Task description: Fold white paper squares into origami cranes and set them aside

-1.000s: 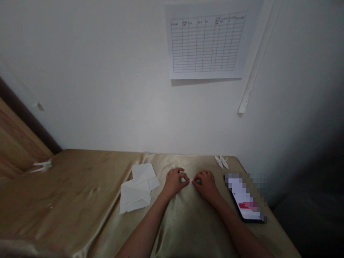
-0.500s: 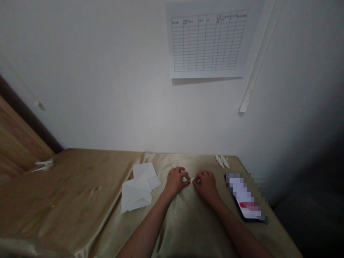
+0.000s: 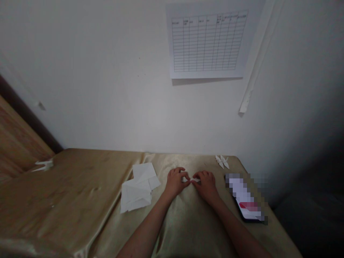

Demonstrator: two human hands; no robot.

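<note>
A loose pile of white sheets (image 3: pixel 138 188) is seen on the desk (image 3: pixel 80 186). Beside it, mid-desk, a small white paper piece (image 3: pixel 194 180) is pinched between the curled left hand (image 3: pixel 176 182) and right hand (image 3: pixel 205 184), largely hidden by fingertips. Further right, a phone (image 3: pixel 245 200) is blurred out.

One head-worn camera looks forward and down over the bench (image 3: pixel 67 186) to the far wall (image 3: pixel 94 89). Left hand (image 3: pixel 176 182) and right hand (image 3: pixel 206 185) sit close, low centre.

Phone (image 3: pixel 248 201) screen pixelated, white scrap (image 3: pixel 191 180) between fingers (image 3: pixel 185 178) tiny (mostly hidden)
</note>
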